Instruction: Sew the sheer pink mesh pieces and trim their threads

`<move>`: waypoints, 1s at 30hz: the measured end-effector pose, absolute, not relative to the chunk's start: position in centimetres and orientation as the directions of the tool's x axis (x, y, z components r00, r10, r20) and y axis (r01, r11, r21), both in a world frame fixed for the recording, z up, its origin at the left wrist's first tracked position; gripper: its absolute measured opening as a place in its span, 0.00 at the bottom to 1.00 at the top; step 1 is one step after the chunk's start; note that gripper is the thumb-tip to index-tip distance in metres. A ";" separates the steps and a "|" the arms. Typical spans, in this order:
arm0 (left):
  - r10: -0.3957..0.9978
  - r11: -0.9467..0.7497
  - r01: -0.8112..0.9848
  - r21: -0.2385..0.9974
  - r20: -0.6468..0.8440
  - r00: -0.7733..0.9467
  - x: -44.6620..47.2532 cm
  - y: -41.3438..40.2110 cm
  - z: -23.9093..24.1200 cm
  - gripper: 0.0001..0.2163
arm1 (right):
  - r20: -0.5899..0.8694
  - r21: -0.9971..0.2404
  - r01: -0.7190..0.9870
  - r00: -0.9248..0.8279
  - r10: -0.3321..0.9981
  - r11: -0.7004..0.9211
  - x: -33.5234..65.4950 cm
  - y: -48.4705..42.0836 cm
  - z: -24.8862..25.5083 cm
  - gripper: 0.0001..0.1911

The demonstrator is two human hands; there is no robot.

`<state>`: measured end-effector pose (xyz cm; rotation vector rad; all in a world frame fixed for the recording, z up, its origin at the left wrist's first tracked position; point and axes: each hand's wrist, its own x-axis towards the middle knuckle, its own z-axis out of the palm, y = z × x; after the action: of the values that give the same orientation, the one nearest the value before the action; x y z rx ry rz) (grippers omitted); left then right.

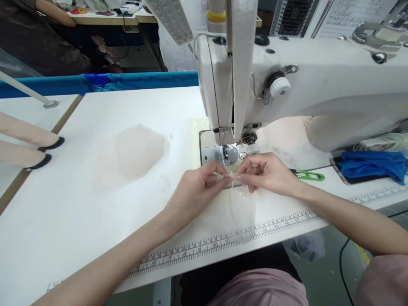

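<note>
My left hand [204, 185] and my right hand [266, 174] meet just in front of the needle plate [210, 155] of a white sewing machine [302, 80]. Both pinch a thin, see-through strip of material [242, 208], one on either side of its upper edge. From the fingers the strip hangs toward the table's front edge, over the printed ruler [216, 245]. Whether it is fabric or plastic film I cannot tell. The presser foot [225, 151] stands right behind the fingertips, and the material is apart from it.
Green thread snips [309, 175] lie right of my right hand. Farther right, a blue cloth [372, 165] covers part of a dark flat device. Two pale, black-tipped pieces [28, 146] reach in from the left. Another person [38, 42] sits behind the blue cloth edging.
</note>
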<state>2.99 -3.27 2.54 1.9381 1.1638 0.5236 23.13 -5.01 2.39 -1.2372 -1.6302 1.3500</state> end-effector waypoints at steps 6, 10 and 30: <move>0.816 -0.540 0.545 0.642 0.241 0.525 2.7 -3.3 1.2 0.07 | 0.262 -0.846 0.389 -0.290 0.920 0.364 22.7 -6.0 1.4 0.08; 0.795 -0.575 0.524 0.628 0.278 0.540 2.7 -3.5 0.9 0.07 | 0.299 -0.807 0.416 -0.323 0.898 0.419 22.7 -6.0 1.2 0.09; 0.761 -0.626 0.468 0.624 0.358 0.541 2.5 -3.9 1.0 0.06 | 0.484 -0.611 0.474 -0.410 0.773 0.634 22.9 -6.0 0.7 0.06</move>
<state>2.49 -3.92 1.02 2.3212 0.9971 0.8577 22.85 -5.95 0.66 -0.9720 -2.0801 0.4927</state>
